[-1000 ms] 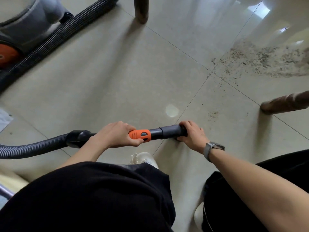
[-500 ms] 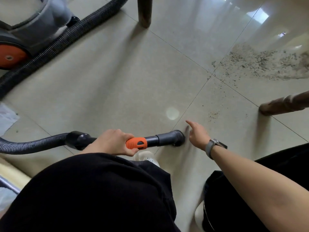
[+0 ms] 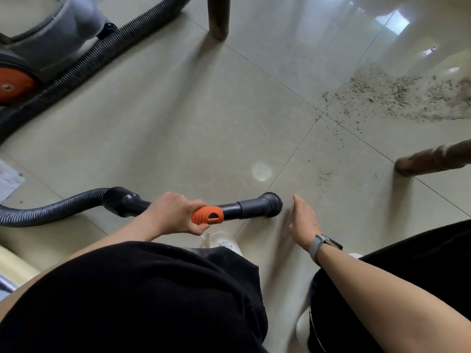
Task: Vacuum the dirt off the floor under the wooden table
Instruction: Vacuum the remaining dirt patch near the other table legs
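Fingers (image 3: 196, 226) gripping black-and-orange vacuum handle (image 3: 224, 212)

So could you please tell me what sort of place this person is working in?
Probably a room in a home, perhaps a dining area: glossy beige floor tiles, dark wooden furniture legs standing on them, and a grey canister vacuum cleaner with an orange wheel parked nearby. Scattered dirt lies on the floor.

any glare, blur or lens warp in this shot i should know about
Head view: window glare washes out the glossy floor at top right, just above the dirt, and a small round reflection sits near the nozzle; the right hand is slightly motion-blurred while the left hand is sharp; wide-angle distortion splays the table legs outward.
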Tool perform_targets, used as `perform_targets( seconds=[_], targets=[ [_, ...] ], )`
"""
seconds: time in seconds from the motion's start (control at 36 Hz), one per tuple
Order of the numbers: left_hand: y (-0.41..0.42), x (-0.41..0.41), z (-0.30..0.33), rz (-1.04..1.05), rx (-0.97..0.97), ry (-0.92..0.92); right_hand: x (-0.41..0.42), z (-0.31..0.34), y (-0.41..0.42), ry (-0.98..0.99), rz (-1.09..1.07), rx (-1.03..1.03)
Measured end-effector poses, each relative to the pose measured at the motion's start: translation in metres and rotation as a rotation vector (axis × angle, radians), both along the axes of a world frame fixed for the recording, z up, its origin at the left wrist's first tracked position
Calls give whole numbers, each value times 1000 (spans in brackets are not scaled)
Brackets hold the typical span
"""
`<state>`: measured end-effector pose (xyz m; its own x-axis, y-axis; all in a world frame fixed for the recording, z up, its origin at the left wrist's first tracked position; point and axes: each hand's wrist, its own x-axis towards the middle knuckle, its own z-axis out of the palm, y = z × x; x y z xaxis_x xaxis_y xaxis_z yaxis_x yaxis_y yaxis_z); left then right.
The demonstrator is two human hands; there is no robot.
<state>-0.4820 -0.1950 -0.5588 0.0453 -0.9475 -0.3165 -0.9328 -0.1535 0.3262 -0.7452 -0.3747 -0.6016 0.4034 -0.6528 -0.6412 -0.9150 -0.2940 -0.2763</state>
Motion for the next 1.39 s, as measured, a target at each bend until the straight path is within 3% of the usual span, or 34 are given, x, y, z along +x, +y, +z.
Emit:
perform_targets(
  seconds=[0.28, 0.92, 1.17, 1.31, 1.39],
  targets=[
    [-3, 6, 0, -4, 26, 14, -1, -2, 4, 41, 23, -71],
    [-10, 10, -6, 37, 26, 66, 9, 0, 0, 26, -42, -4],
    [-21, 10, 6, -38, 119, -31, 39, 14, 6, -156, -439, -46],
    [-25, 0, 10, -149, 178, -110, 59, 15, 6, -13, -608, 227],
    [-32, -1, 13, -178, 195, -150, 56, 11, 4, -136, -900, 408]
  ],
)
